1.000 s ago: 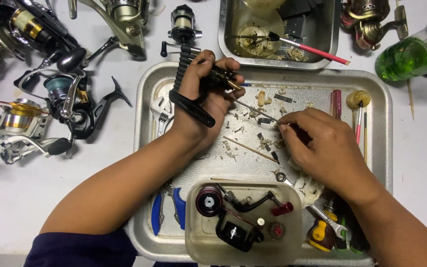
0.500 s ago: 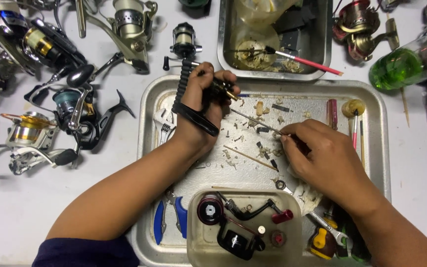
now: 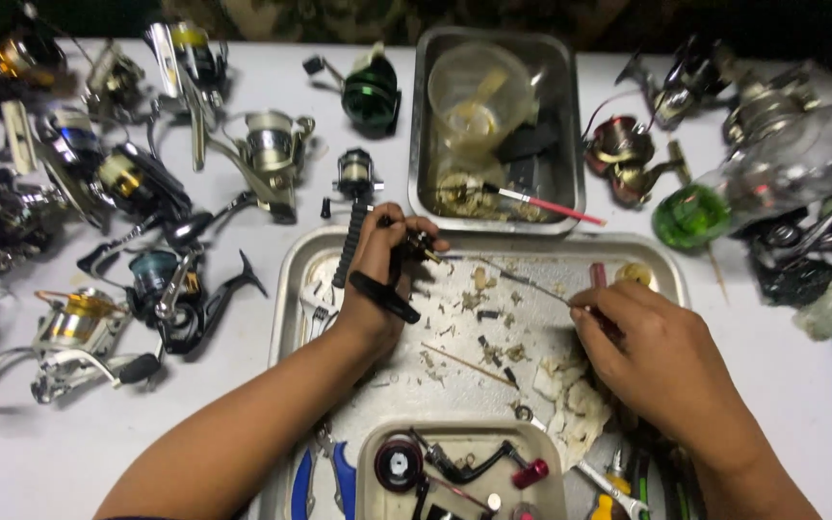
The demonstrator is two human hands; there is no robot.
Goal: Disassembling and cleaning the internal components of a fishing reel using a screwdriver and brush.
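A small dark reel part [image 3: 420,247] was pinched in the left hand [image 3: 382,279] fingers above the metal tray [image 3: 291,279], so that a thin pick [image 3: 532,286], gripped by the right hand [image 3: 652,361] fingers pressed together, could be aimed at it.

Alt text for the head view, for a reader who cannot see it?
Over a metal tray, the left hand holds a small dark reel part while the right hand points a thin tool at it. Fishing reels lie on the white table.
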